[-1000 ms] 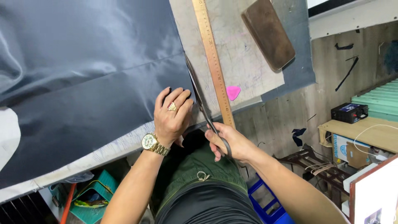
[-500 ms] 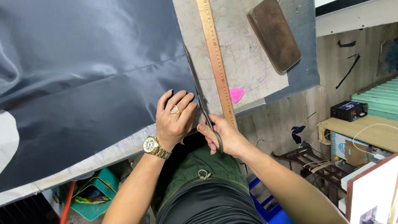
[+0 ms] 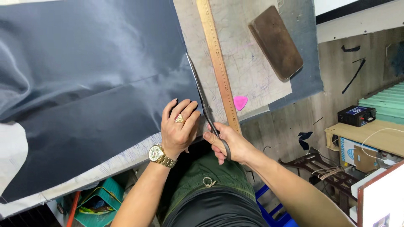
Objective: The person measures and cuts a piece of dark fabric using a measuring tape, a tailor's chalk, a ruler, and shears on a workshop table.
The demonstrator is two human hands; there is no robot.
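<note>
A big sheet of shiny dark cloth (image 3: 84,84) covers the left part of the tabletop (image 3: 252,71). The left hand (image 3: 179,128) lies flat on the cloth near its right edge, fingers spread wide, holding nothing. Just beside it, the right hand (image 3: 229,143) is closed around the handles of long scissors (image 3: 202,101), whose blades point up along the cloth edge. A long wooden ruler (image 3: 216,59) lies next to the blades. Further right are a small pink chalk piece (image 3: 240,102) and a brown block (image 3: 275,42).
</note>
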